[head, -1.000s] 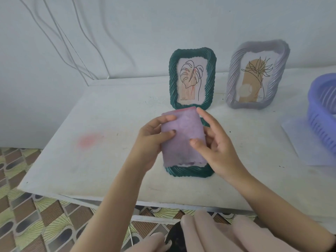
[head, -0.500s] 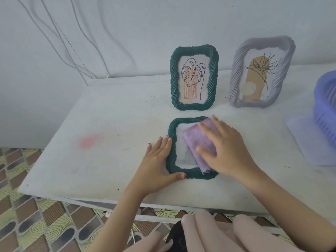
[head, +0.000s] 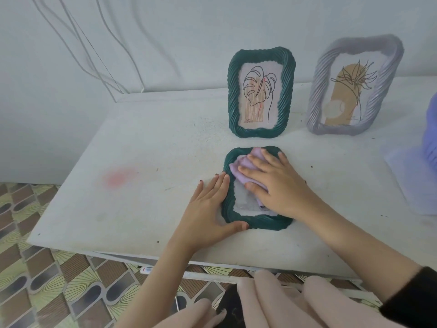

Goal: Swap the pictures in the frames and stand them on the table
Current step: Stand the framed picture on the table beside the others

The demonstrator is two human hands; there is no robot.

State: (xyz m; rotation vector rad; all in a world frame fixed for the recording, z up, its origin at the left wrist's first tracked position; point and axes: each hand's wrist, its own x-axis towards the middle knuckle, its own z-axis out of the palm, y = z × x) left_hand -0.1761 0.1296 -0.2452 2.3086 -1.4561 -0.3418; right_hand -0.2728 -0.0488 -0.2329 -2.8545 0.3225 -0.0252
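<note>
Presumably to stop sliding: left hand (head: 208, 207) flat, fingers spread, bracing flat-lying dark green twisted-rim picture frame (head: 256, 222) on white bench (head: 151, 147); right hand (head: 276, 183) open-palmed, pressing lilac cloth (head: 246, 171) onto its glass.

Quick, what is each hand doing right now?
Left hand: open, flat against the lying green frame.
Right hand: open, pressing the purple cloth onto it.

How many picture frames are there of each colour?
Green frames: 2, one standing and one lying flat under the hands
Grey frames: 1, standing
Total: 3
</note>
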